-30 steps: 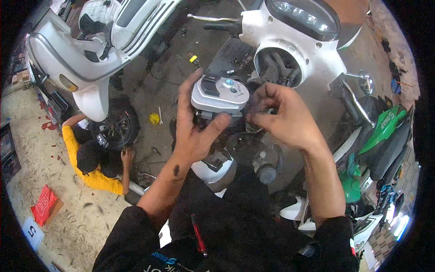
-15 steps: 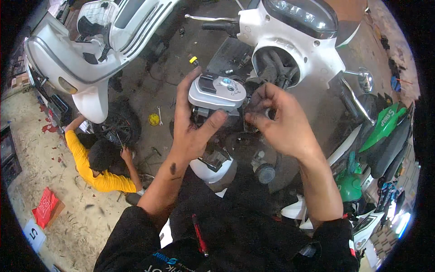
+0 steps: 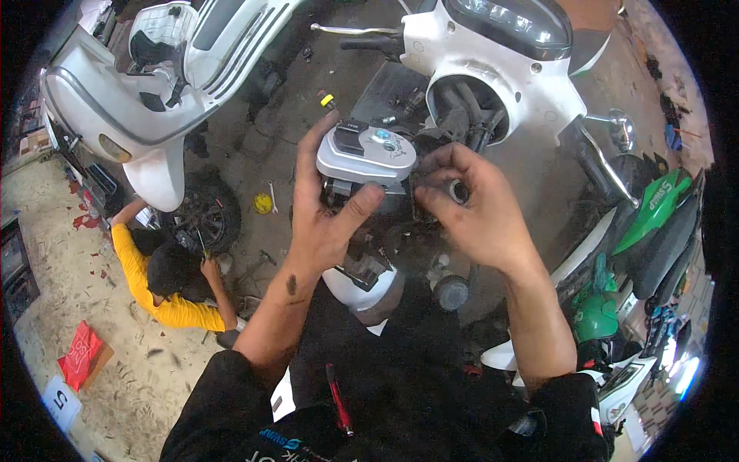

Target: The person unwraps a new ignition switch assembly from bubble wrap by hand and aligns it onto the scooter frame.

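My left hand (image 3: 323,215) is closed round a silver, oval-topped part (image 3: 368,163) with a black block and a small blue round spot on its lid and a darker body below. The thumb presses the near side while the fingers wrap the left side. Close against the part's right side, my right hand (image 3: 481,208) is closed in a pinch. A small dark, round end with a pale rim (image 3: 459,191) shows between its fingers; the rest of that piece is hidden.
A white scooter front (image 3: 493,61) with an open round hole stands ahead. White scooter bodywork (image 3: 115,100) is at left, above a person in a yellow top (image 3: 181,308) by a wheel (image 3: 204,219). A wrench (image 3: 272,197) lies on the floor. Green panels (image 3: 650,208) are at right.
The round end between my right fingers shows more plainly. Both hands and the silver part have shifted only slightly. The person in yellow has moved a little.
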A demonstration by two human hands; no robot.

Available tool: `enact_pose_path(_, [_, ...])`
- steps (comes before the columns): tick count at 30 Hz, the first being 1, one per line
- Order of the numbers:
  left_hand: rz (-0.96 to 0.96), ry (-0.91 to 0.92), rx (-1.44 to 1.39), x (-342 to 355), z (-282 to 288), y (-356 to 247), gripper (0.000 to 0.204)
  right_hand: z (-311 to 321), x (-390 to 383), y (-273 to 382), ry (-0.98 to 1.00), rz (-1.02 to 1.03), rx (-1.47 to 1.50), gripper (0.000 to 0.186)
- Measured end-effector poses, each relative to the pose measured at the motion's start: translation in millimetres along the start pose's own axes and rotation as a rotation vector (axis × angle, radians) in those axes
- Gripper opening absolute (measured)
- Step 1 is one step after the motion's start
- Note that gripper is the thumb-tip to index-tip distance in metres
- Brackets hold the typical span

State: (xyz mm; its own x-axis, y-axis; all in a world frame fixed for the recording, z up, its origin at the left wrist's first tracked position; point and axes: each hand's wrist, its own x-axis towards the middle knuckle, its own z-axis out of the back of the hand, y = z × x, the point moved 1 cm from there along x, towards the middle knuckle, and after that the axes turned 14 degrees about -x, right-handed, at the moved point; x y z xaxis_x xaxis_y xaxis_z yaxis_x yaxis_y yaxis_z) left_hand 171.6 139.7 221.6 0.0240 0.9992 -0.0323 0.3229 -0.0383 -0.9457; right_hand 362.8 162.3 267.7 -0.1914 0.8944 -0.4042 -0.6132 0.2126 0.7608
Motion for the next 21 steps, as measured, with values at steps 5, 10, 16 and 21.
enact_pose_path(5, [0.033, -0.025, -0.066, -0.5, -3.4, -1.0, 0.083, -1.6, 0.2, -4.8, -0.012, 0.088, 0.0, 0.028])
enact_pose_path(10, [0.022, -0.017, 0.026, 1.1, -2.5, -3.0, 0.083, -1.4, -3.9, 0.9, -0.052, 0.083, -0.078, 0.034])
enact_pose_path(16, [0.023, -0.008, 0.034, 1.8, -5.4, -7.0, 0.085, -4.5, 0.1, -7.0, 0.013, 0.049, 0.008, 0.036])
enact_pose_path(21, [0.061, -0.018, 0.01, 0.6, -4.8, -6.6, 0.087, -4.4, -3.2, -8.5, -0.024, 0.147, 0.033, 0.04])
